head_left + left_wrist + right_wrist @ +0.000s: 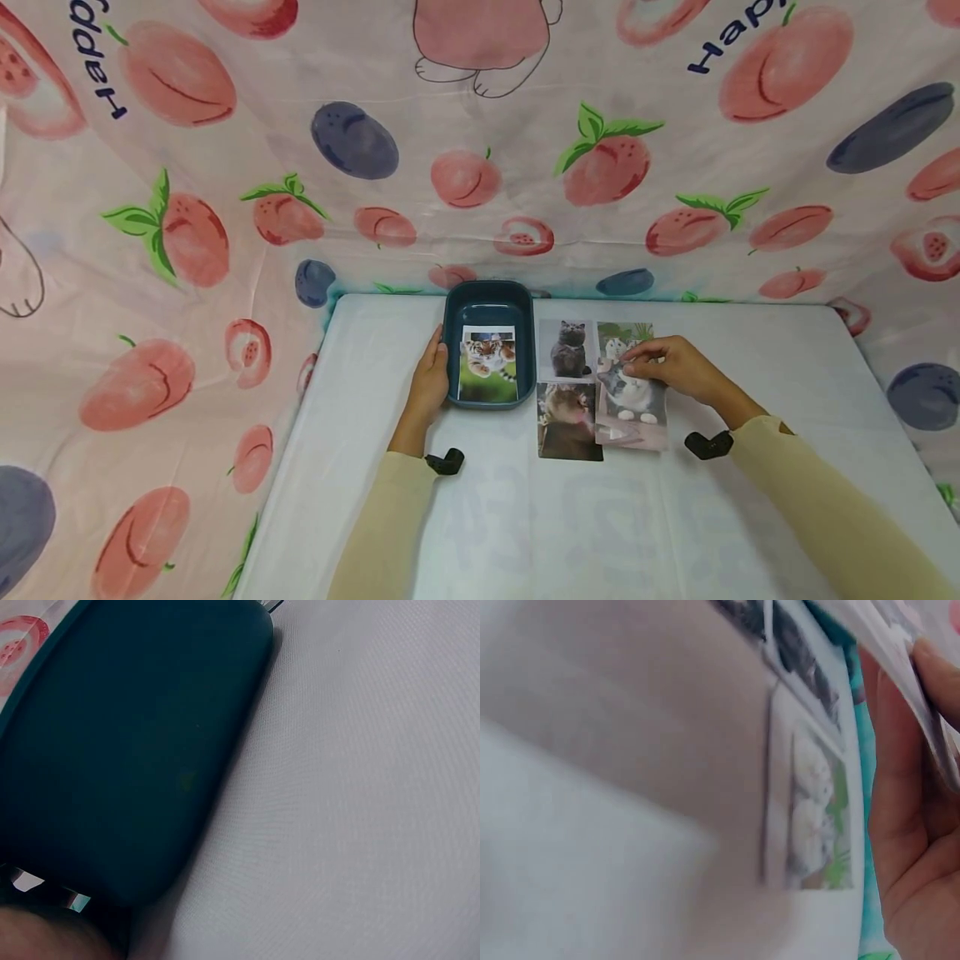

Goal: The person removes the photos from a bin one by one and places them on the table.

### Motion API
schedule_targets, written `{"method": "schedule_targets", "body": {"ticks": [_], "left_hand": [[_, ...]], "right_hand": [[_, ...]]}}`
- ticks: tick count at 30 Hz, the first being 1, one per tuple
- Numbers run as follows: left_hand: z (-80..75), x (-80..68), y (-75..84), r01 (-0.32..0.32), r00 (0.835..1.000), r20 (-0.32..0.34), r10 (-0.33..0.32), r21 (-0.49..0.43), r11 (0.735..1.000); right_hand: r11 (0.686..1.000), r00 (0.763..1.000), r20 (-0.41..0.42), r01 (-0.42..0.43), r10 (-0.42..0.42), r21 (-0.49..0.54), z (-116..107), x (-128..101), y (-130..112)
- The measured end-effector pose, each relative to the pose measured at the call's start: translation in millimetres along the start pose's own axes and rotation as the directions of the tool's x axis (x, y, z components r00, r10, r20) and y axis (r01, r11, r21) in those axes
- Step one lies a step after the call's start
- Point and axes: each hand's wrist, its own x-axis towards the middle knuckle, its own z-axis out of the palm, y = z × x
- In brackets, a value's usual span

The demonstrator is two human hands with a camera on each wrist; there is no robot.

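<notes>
- Photos lie in a cluster at the table's centre: your right hand pinches the grey-and-white cat photo at its top edge, lifting it slightly off the white surface.
- At the hand's 9 o'clock lies the grey cat photo; the brown animal photo sits at 7 o'clock.
- Your left hand rests with straight fingers against the teal tray's left wall.
- Inside the tray lies the tiger photo.
- Under your right fingers, a rabbit photo shows.
</notes>
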Motion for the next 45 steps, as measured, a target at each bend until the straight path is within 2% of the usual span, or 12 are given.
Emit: {"method": "schedule_targets", "body": {"ticks": [4,10,17,31,38,45], "left_hand": [[0.7,-0.3,0.2,0.01,1.0,0.001,-0.01,0.012,1.0],[1.7,-0.1,-0.6,0.018,1.0,-0.002,-0.018,0.011,1.0],[0.2,1.6,-2.4,0.025,1.0,-0.013,-0.024,0.024,0.999],[-0.3,0.7,-0.9,0.016,1.0,-0.006,-0.016,0.021,1.0],[-1.1,1.1,-1.3,0.01,1.0,0.0,-0.01,0.012,1.0],[-0.2,1.7,-1.2,0.029,1.0,0.0,-0.029,0.012,1.0]], "right_hand": [[1.0,1.0,-0.005,-0.011,0.011,-0.013,2.0,-7.3,10.4],[0.996,0.997,-0.036,-0.07,0.068,-0.059,3.9,-15.9,23.9],[0.991,0.994,-0.103,-0.055,0.042,-0.126,13.1,-16.6,39.9],[0.965,0.983,-0.186,-0.045,-0.004,-0.257,20.2,-17.9,39.0],[0.964,0.974,-0.224,-0.046,-0.014,-0.261,16.8,-15.3,36.5],[0.962,0.97,-0.241,-0.08,0.015,-0.262,16.4,-13.6,38.4]]}}
